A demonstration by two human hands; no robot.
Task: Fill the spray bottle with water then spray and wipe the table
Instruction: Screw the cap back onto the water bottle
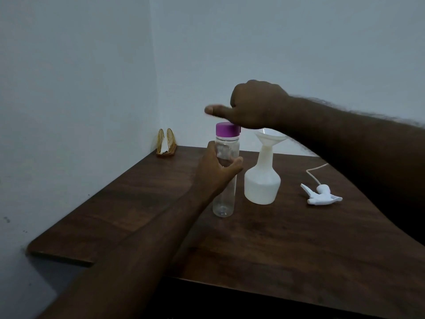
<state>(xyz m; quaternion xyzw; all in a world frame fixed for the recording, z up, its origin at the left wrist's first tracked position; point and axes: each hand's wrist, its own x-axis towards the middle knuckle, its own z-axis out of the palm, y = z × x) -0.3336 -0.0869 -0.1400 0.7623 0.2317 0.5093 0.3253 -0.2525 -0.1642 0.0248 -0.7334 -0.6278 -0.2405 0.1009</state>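
Observation:
A clear plastic water bottle point(224, 199) with a purple cap point(226, 130) stands upright on the dark wooden table point(276, 245). My left hand point(218, 169) is wrapped around its middle. My right hand point(250, 107) is fisted just above the cap, its underside touching the cap's right side, thumb stretched out to the left. To the right stands the white spray bottle point(262, 180) with a white funnel point(270, 138) in its neck. Its white trigger sprayer head point(320, 194) lies on the table further right, the thin tube trailing back.
A small gold-coloured napkin holder point(166, 142) sits at the table's back left corner against pale walls. The table's front left edge steps inward near the wall. No cloth is in view.

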